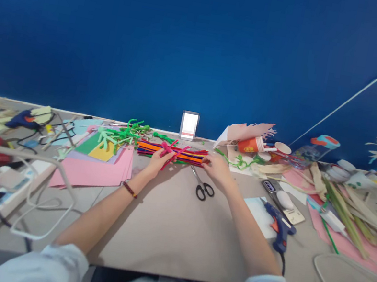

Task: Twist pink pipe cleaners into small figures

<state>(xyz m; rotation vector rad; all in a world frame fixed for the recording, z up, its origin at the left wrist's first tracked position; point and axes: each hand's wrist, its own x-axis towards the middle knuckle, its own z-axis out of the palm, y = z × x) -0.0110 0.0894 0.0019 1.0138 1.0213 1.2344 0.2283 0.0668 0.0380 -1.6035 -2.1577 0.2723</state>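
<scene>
A bundle of coloured pipe cleaners (189, 156), orange, purple, red and green, lies across the far middle of the table. My left hand (159, 161) is at its left half, fingers closed on a bent pink pipe cleaner (181, 150) that crosses over the bundle. At the bundle's right end, my right hand (218, 168) has its fingertips closed on the pipe cleaners' ends. Black-handled scissors (204, 191) lie between my forearms, their blades pointing toward the bundle. Green twisted pipe cleaners (133, 132) are heaped just left of the bundle.
Pink paper sheets (95, 175) lie left, beside a white power strip (4, 205) with looping cables. A blue glue gun (279, 227), a phone (270, 187) and a white mouse (284, 200) are on the right. Farther back are a red paper cup (249, 145) and dried husks (353, 211).
</scene>
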